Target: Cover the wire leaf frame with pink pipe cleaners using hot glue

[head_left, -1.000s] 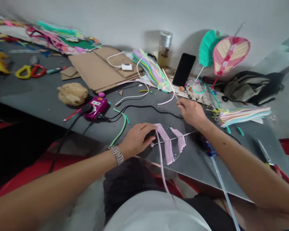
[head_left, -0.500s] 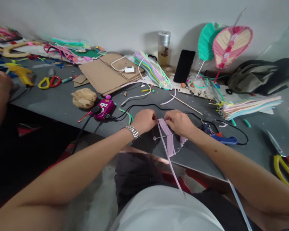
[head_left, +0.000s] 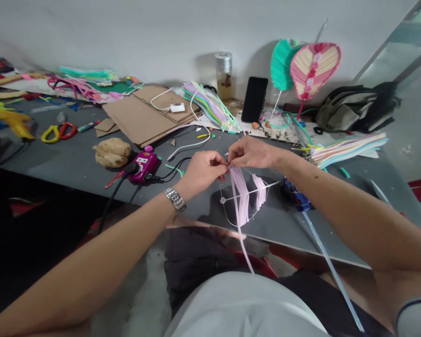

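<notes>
A leaf-shaped wire frame (head_left: 228,217) is held above the grey table, with lilac pipe cleaners (head_left: 243,206) laid across it in two bands. A straight wire runs along its middle, with a small round lilac end at the left. My left hand (head_left: 207,168) pinches at the frame's far edge, fingertips closed on a lilac pipe cleaner. Right against it, my right hand (head_left: 250,152) pinches the same spot from above. The long tail of this pipe cleaner (head_left: 243,245) hangs down over the table edge towards my lap. The fingertips hide the exact grip point.
Beside my right forearm lies a blue glue gun (head_left: 298,196) with a long glue stick (head_left: 333,267). Left are a purple power socket (head_left: 143,167), a tuber (head_left: 112,152) and cardboard (head_left: 140,117). Behind stand a phone (head_left: 254,99), a jar (head_left: 224,77) and a pink fan (head_left: 315,70).
My right hand has moved up and left to meet my left hand at the frame's far edge. The second lilac band now shows. The view has shifted right.
</notes>
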Motion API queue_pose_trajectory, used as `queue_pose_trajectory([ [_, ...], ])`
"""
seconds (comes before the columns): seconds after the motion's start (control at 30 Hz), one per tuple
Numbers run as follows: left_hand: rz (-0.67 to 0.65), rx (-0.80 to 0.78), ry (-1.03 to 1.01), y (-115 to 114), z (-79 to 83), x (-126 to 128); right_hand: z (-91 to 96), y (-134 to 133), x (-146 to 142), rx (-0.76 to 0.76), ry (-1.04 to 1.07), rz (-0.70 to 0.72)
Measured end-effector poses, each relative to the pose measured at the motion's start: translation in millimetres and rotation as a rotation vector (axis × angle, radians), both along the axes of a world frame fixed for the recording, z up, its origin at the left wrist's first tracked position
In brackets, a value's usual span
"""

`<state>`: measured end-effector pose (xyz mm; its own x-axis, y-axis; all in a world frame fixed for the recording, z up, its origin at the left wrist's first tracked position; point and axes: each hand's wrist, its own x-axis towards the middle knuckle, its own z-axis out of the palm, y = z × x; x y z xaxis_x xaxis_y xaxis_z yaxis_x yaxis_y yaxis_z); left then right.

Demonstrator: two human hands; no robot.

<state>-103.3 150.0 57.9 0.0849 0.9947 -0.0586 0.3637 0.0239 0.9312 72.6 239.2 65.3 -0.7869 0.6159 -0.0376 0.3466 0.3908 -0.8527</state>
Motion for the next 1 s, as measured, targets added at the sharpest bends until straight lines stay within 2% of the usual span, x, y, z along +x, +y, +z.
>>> queue_pose_trajectory([
  [0.13,0.009,-0.002,-0.057,-1.2,5.8,4.9,13.0,1.8,3.5,-0.012,-0.03,0.062],
  [0.3,0.019,0.016,-0.078,-5.5,13.8,10.0,27.0,1.7,5.6,0.078,-0.071,0.121],
  [0.47,0.024,0.041,-0.044,-9.7,18.1,15.0,31.8,0.4,6.6,0.134,-0.083,0.182],
  [0.63,0.032,0.077,-0.045,-11.7,13.2,14.9,32.4,-6.1,5.8,0.131,-0.008,0.127],
  [0.73,0.044,0.108,-0.057,-12.4,7.6,14.0,34.7,-13.2,3.9,0.24,-0.076,0.191],
  [0.83,0.054,0.131,-0.072,-12.9,2.7,13.5,36.7,-19.7,2.7,0.347,-0.095,0.193],
  [1.0,0.06,0.164,-0.066,-13.3,1.4,13.6,40.6,-20.4,6.5,0.453,-0.176,0.24],
])
